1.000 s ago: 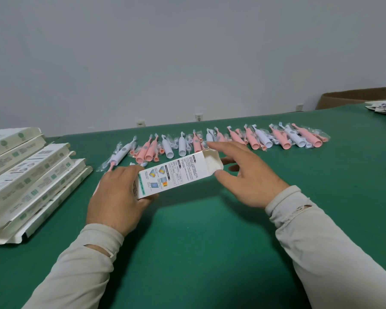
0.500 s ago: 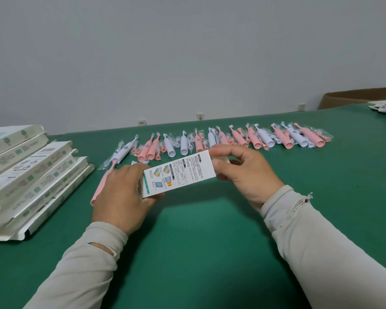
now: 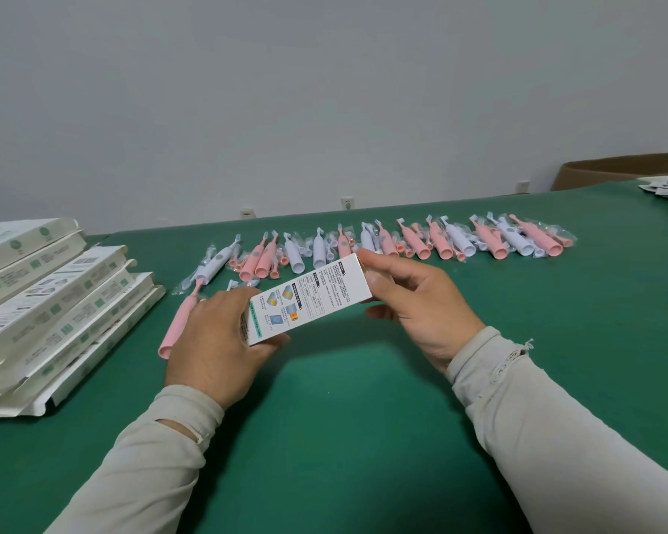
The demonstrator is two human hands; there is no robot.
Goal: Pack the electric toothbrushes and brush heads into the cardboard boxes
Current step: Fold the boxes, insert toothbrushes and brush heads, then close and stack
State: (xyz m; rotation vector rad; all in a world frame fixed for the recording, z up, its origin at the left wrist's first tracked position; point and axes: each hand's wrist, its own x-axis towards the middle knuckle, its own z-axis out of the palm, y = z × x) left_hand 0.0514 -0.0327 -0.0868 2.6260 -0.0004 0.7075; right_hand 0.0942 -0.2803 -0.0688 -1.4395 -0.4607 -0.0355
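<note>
Packing workshop: toothbrush rows (image 3: 402, 244), stacked boxes (image 3: 51, 302)

A row of toothbrushes (image 3: 402, 240) lies at twelve o'clock on the table (image 3: 363, 437). Stacked boxes (image 3: 51, 302) sit at nine o'clock. One box (image 3: 309, 298) hangs above the middle.

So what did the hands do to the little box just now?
The right hand folded the open end flap of the white box shut and now pinches that closed end. The left hand kept gripping the other end. The toothbrush row, the loose pink toothbrush and the flat box stack stayed put.
</note>
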